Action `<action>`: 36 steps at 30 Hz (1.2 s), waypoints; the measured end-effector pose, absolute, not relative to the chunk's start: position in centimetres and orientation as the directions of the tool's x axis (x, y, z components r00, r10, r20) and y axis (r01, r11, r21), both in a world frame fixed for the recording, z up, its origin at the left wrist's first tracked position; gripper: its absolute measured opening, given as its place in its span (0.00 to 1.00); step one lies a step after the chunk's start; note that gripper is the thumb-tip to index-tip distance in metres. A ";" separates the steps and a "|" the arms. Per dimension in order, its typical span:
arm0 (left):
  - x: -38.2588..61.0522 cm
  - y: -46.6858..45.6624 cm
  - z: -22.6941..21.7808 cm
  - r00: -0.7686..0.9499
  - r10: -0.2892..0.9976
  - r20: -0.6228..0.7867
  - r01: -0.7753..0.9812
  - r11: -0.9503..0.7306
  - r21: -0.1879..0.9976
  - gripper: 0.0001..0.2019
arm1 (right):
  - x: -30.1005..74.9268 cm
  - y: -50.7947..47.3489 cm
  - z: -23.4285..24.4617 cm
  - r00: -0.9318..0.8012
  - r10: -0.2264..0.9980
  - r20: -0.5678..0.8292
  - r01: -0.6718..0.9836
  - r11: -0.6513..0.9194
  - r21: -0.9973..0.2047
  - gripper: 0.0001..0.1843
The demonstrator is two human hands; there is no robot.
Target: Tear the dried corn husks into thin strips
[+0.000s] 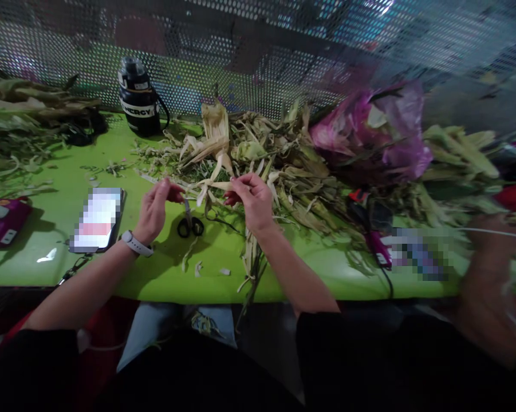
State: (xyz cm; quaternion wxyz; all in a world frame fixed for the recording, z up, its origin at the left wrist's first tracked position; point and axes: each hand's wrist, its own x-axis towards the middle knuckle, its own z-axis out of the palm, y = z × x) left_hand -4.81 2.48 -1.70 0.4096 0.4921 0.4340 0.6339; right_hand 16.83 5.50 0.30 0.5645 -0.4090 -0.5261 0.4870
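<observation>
My right hand (pixel 258 203) is closed, with thumb and fingers pinching a pale dried corn husk (pixel 220 185) above the table. My left hand (pixel 153 207) wears a white wristband and has its fingers drawn together at the thin end of the husk strip. Its exact grip is partly hidden. Between and below the hands lies a pair of black-handled scissors (pixel 190 226) on the green table (pixel 154 274). Just behind them spreads a heap of dried corn husks (pixel 258 134). Long husk strips (pixel 251 257) hang over the front edge by my right wrist.
A black bottle (pixel 140 103) stands at the back left, before a perforated metal panel (pixel 240 57). On the left lie a lit phone (pixel 98 220) and a purple object (pixel 12 220). A pink plastic bag (pixel 369 134) rests back right. Another person's blurred arm (pixel 489 274) reaches in at right.
</observation>
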 end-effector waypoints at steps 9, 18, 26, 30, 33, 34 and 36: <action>-4.3 1.8 -1.5 0.159 0.970 0.186 -0.015 -0.186 0.982 0.17 | 15.5 3.6 -0.7 -0.427 0.901 0.073 0.083 0.119 -0.989 0.18; -4.1 1.0 -1.4 0.417 0.907 0.059 -0.146 0.003 0.989 0.14 | 16.0 5.6 -1.4 -0.436 0.876 -0.205 -0.071 -0.261 -0.963 0.23; -3.1 0.4 -1.9 0.505 0.861 -0.065 -0.090 0.127 0.988 0.16 | 14.0 3.9 -1.8 -0.459 0.878 -0.135 -0.229 -0.263 -0.937 0.22; -3.0 0.1 -1.0 0.587 0.806 -0.073 0.029 0.070 0.997 0.15 | 14.1 4.0 -2.1 -0.450 0.882 -0.137 -0.192 -0.245 -0.950 0.23; -2.9 0.1 -0.9 0.618 0.782 -0.077 0.024 0.080 0.997 0.14 | 14.1 4.2 -2.4 -0.448 0.888 -0.099 -0.184 -0.200 -0.962 0.21; -2.9 0.1 -1.0 0.614 0.784 -0.086 0.018 0.094 0.995 0.14 | 14.2 4.3 -2.4 -0.453 0.886 -0.098 -0.176 -0.196 -0.965 0.21; -2.8 0.2 -1.5 0.556 0.825 -0.102 -0.032 0.144 0.989 0.13 | 14.4 4.7 -2.5 -0.452 0.885 -0.110 -0.165 -0.205 -0.965 0.19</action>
